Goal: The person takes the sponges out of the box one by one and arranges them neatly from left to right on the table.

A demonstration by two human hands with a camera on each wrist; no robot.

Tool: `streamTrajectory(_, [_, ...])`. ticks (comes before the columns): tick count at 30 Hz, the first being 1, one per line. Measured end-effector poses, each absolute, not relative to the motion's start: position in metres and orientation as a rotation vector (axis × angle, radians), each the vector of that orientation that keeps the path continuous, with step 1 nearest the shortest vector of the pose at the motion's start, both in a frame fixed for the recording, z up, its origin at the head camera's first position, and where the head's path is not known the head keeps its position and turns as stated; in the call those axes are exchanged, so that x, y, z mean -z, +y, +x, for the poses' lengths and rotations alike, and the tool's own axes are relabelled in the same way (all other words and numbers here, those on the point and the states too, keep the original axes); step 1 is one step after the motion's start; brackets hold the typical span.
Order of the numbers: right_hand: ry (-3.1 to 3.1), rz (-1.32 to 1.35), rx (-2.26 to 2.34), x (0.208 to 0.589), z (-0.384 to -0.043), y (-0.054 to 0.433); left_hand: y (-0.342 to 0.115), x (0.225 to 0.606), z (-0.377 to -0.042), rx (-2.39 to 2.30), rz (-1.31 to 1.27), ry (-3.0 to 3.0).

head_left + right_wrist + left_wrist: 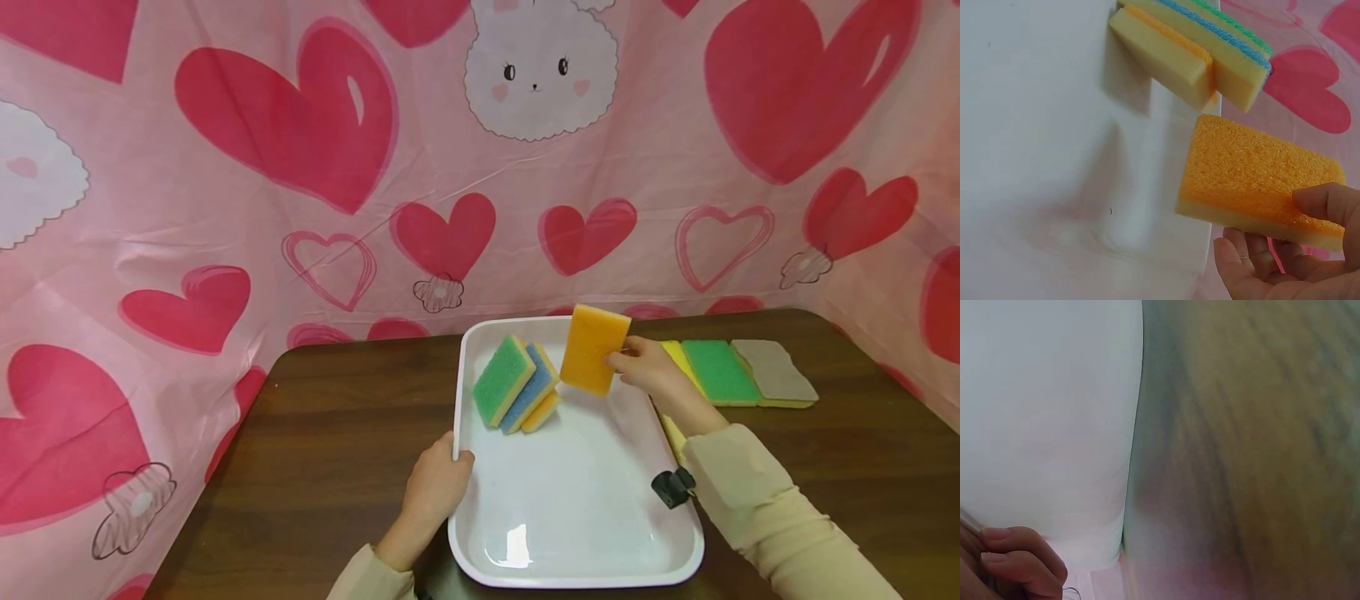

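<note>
Between the thumb and fingers of my right hand (651, 367) is an orange sponge (595, 348), held up over the far right part of a white tray (577, 575). The right wrist view shows its rough orange face and pale foam side. My left hand (438, 479) grips the tray's left rim, fingers curled over the edge. Inside the tray, at the far left, a green sponge (502, 382), a blue sponge (529, 392) and another orange sponge (542, 412) lean in a row against one another.
Right of the tray lie a green sponge (720, 371), a grey sponge (775, 371) and a yellow sponge (678, 358) on the brown table (330, 417). A black clip-like device (673, 487) shows by the right sleeve. A pink heart-print cloth (442, 167) hangs behind.
</note>
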State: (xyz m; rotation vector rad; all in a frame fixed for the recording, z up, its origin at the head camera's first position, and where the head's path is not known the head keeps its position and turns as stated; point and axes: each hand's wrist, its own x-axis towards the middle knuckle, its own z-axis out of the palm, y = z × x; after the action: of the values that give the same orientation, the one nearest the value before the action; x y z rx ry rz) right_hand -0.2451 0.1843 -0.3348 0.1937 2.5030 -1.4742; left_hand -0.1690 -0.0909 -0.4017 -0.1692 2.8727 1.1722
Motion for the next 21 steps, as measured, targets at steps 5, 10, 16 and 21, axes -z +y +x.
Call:
streamTrajectory(5, [2.533,0.185,1.470,0.332,-0.244,0.188,-0.091,0.402,-0.169,-1.170,-0.169,2.871])
streamTrajectory(10, [2.577,0.169,1.446,0.328,-0.242,0.195,-0.091,0.403,-0.169,-1.168,-0.179,2.867])
streamTrajectory(16, [2.552,0.155,1.496,0.320,-0.240,0.203,-0.091,0.403,-0.169,-1.160,-0.184,2.871])
streamTrajectory(21, [2.535,0.123,1.518,0.315,-0.236,0.209,-0.091,0.402,-0.169,-1.159,-0.179,2.877])
